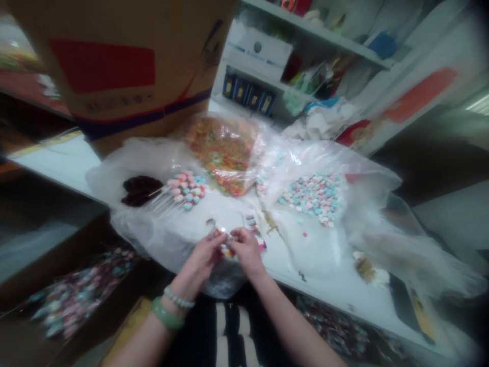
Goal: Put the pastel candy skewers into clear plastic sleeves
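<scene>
My left hand [206, 255] and my right hand [247, 254] meet at the near edge of the table. Their fingertips are closed on a small shiny multicoloured piece [228, 251], too blurred to name and partly hidden by the fingers. Just beyond my right hand lie small printed pieces [251, 221] in white, pink and dark colours. Up and to the left, a bundle of white sticks with pink, blue and white round heads [187, 188] rests on clear plastic sheeting [139, 227]. Dark brown fuzzy material [140, 189] lies against the sticks.
Behind stands a clear bag of orange and green pieces [225, 148]. At right, loose pastel pieces [315, 199] lie on plastic. A large cardboard box [126, 66] blocks the back left. An open box of pastel-headed pieces [86, 290] sits lower left. Shelves [263, 76] rise behind.
</scene>
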Tool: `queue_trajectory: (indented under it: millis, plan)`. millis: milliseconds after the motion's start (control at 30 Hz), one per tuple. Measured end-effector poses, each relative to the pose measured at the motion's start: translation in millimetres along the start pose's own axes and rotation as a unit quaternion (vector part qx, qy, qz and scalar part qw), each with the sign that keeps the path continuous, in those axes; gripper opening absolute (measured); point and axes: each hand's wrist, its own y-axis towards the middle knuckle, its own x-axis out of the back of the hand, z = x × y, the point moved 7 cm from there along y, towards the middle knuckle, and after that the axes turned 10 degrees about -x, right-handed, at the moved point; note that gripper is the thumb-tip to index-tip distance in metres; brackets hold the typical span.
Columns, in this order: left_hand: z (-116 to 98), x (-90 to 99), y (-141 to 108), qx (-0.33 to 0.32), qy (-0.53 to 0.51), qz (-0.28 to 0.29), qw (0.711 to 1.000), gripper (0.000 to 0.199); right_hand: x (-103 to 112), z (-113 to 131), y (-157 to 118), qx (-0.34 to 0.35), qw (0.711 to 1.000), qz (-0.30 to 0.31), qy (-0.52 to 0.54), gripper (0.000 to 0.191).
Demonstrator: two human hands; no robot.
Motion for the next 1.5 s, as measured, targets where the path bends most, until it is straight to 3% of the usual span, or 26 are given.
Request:
queue_trajectory:
  millis: [267,467,633,700,833,933,1100,1233,1333,1400,1500]
  plan:
    - [13,-2.5,6,-0.012,0.042,-0.004,0.999,0.03,14,-3,-2,0.006,0.999,-0.032,-0.042,0.025]
    - [7,-8.9,2,-0.048,0.035,-0.035,0.998,0.037,12,-3,-9,0.02,0.999,0.015,-0.03,0.021]
    - [-1,-22.6,-4,-0.081,0.07,0.015,0.994,0.04,16,4,-11,0.039,0.999,0.021,-0.022,0.015]
    - [-1,-25.9,-5,-0.086,0.099,0.039,0.991,0.039,21,7,-12,0.065,0.996,-0.001,-0.065,0.015]
    - [-1,-23.0,-4,-0.116,0.175,0.043,0.977,0.034,29,19,-19,0.18,0.967,-0.071,-0.165,0.017]
    - [4,-20.0,-3,-0.096,0.15,0.029,0.984,0.034,26,20,-22,0.215,0.957,-0.076,-0.177,0.017]
    - [17,-27.0,-8,-0.005,0.034,0.032,0.999,0.042,21,9,-11,0.152,0.971,-0.065,-0.171,0.019]
    - [11,-29.5,-11,-0.018,0.043,0.036,0.998,0.045,24,0,-5,0.069,0.993,-0.036,-0.086,0.018]
    - [5,-27.4,-11,-0.035,0.046,0.028,0.998,0.044,25,15,-14,0.156,0.982,-0.033,-0.1,0.013]
    - [5,-27.6,-10,-0.027,0.045,0.033,0.998,0.044,24,25,-23,0.233,0.959,-0.053,-0.154,0.009]
    - [9,-29.2,-10,-0.021,0.056,0.049,0.997,0.041,22,27,-28,0.281,0.922,-0.094,-0.248,0.014]
